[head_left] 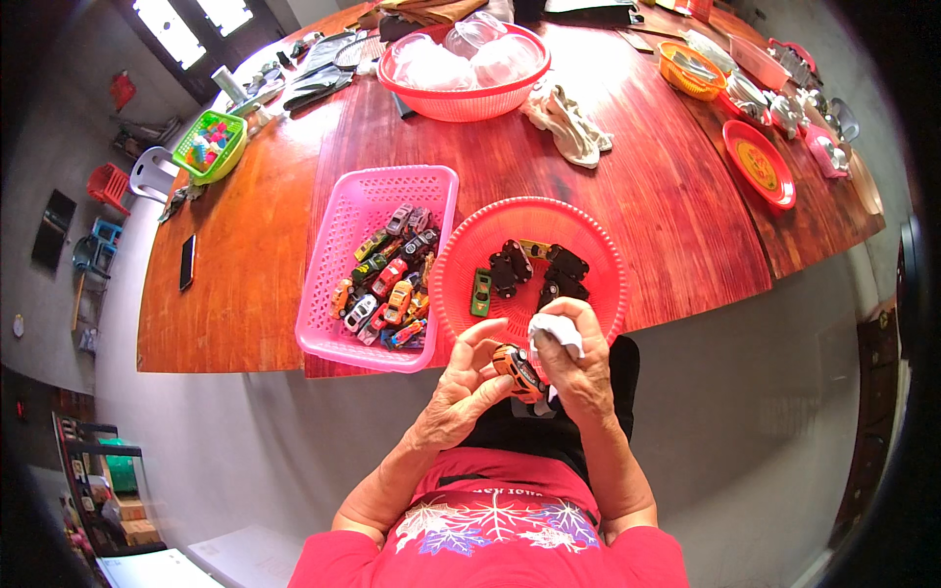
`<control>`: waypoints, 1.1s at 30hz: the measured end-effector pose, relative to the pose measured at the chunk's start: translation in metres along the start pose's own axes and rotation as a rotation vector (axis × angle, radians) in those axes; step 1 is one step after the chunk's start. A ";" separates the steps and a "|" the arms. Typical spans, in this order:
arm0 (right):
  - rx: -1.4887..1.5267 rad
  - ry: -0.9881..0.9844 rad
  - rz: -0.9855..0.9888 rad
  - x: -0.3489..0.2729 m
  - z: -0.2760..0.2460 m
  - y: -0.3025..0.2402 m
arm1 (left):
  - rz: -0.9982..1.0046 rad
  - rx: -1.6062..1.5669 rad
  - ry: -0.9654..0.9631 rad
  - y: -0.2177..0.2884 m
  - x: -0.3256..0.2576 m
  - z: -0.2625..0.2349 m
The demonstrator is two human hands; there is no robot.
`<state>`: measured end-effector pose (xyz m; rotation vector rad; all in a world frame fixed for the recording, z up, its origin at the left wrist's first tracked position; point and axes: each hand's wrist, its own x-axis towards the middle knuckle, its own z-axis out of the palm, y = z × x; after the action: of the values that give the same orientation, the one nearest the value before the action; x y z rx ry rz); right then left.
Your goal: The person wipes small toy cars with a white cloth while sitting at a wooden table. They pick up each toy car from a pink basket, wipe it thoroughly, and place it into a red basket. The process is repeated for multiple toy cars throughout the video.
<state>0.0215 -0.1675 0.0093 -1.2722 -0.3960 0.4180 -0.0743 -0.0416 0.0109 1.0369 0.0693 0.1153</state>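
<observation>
Glossy reddish wood makes up the broad table [676, 225], with a round red basket [529, 220] at its near edge. Just off that basket's near rim, the person's left hand [459, 397] grips an orange toy car [518, 372] between thumb and fingers. Beside it, the right hand [580, 377] is closed on a bunched white cloth [556, 335]; whether the cloth touches the car cannot be told. Within the round basket lie a green car [481, 292] and several dark cars [569, 262]. Directly left of the basket stands a pink rectangular basket [446, 201] piled with many-coloured toy cars [394, 302]. Farther left of the round basket lies a dark phone [187, 263]. Beyond it are a crumpled pale cloth [569, 125] and a wide red basket [466, 103] of whitish, translucent bundles [431, 67]. Well to its right sits a red oval tray [787, 188] with a yellow middle.
</observation>
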 end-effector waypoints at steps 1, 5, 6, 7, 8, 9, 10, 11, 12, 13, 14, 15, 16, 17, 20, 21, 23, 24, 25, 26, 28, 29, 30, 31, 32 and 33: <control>0.029 0.025 0.011 -0.002 -0.001 -0.003 | -0.035 -0.056 0.019 0.001 0.000 -0.001; -0.285 -0.244 -0.309 -0.008 -0.002 -0.008 | -0.081 -0.018 -0.020 -0.005 0.001 -0.010; -0.317 -0.212 -0.369 -0.007 0.000 -0.006 | -0.086 -0.013 -0.035 -0.007 0.002 -0.010; -0.201 -0.174 -0.199 -0.008 -0.001 -0.005 | -0.092 -0.008 -0.049 -0.008 0.003 -0.011; -0.085 -0.134 -0.031 -0.010 -0.002 -0.004 | -0.097 -0.004 -0.064 -0.008 0.003 -0.011; -0.089 -0.071 -0.038 -0.008 -0.002 -0.005 | -0.097 0.045 -0.092 -0.007 0.002 -0.009; 0.027 -0.009 0.063 -0.007 -0.001 -0.010 | -0.114 0.077 -0.088 -0.005 0.001 -0.006; 0.066 0.012 0.101 -0.005 -0.004 -0.008 | -0.100 0.102 -0.045 -0.001 0.002 -0.001; 0.104 0.030 0.140 -0.003 -0.008 -0.006 | -0.084 0.126 0.002 0.000 0.002 0.003; 0.230 0.029 0.228 -0.003 -0.011 -0.008 | -0.034 0.133 0.029 -0.002 0.003 0.003; 0.153 -0.014 0.155 -0.004 -0.011 -0.010 | 0.016 0.139 0.056 -0.005 0.005 0.002; 0.075 -0.051 0.083 -0.006 -0.013 -0.011 | 0.062 0.144 0.081 -0.008 0.006 0.002; -0.003 -0.088 0.012 -0.008 -0.013 -0.012 | 0.076 0.222 0.080 -0.010 0.006 0.000; 0.017 -0.167 -0.031 -0.010 -0.010 -0.010 | 0.090 0.301 0.078 -0.012 0.006 -0.004; -0.040 -0.188 0.009 -0.012 -0.005 -0.012 | 0.160 0.560 0.113 -0.015 0.006 -0.006; -0.019 -0.182 0.038 -0.011 -0.007 -0.011 | 0.179 0.608 0.117 -0.016 0.006 -0.007; 0.046 -0.161 0.084 -0.008 -0.006 -0.014 | 0.200 0.681 0.126 -0.016 0.005 -0.006; 0.041 -0.128 0.129 -0.007 -0.005 -0.017 | 0.202 0.707 0.132 -0.014 0.005 -0.004; 0.036 -0.095 0.174 -0.006 -0.004 -0.018 | 0.204 0.733 0.137 -0.013 0.005 -0.003; 0.030 -0.062 0.218 -0.005 -0.003 -0.019 | 0.195 0.746 0.118 -0.013 0.004 -0.004; 0.076 0.006 0.290 -0.003 -0.001 -0.016 | 0.180 0.773 0.081 -0.014 0.001 -0.006; 0.124 0.022 0.289 -0.003 0.000 -0.013 | 0.190 0.747 0.113 -0.014 0.002 -0.004; 0.172 0.036 0.290 -0.003 0.001 -0.010 | 0.230 0.797 0.143 -0.012 0.003 -0.003; 0.167 0.016 0.238 -0.006 0.005 -0.007 | 0.270 0.847 0.175 -0.009 0.005 -0.001; 0.110 -0.064 0.262 -0.012 0.003 -0.010 | 0.310 0.897 0.206 -0.006 0.007 0.000; 0.005 -0.058 0.119 -0.017 0.007 -0.004 | 0.338 0.928 0.212 -0.004 0.008 0.002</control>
<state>0.0036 -0.1718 0.0144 -1.2845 -0.3692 0.5570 -0.0656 -0.0441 0.0081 1.9572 0.1468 0.5353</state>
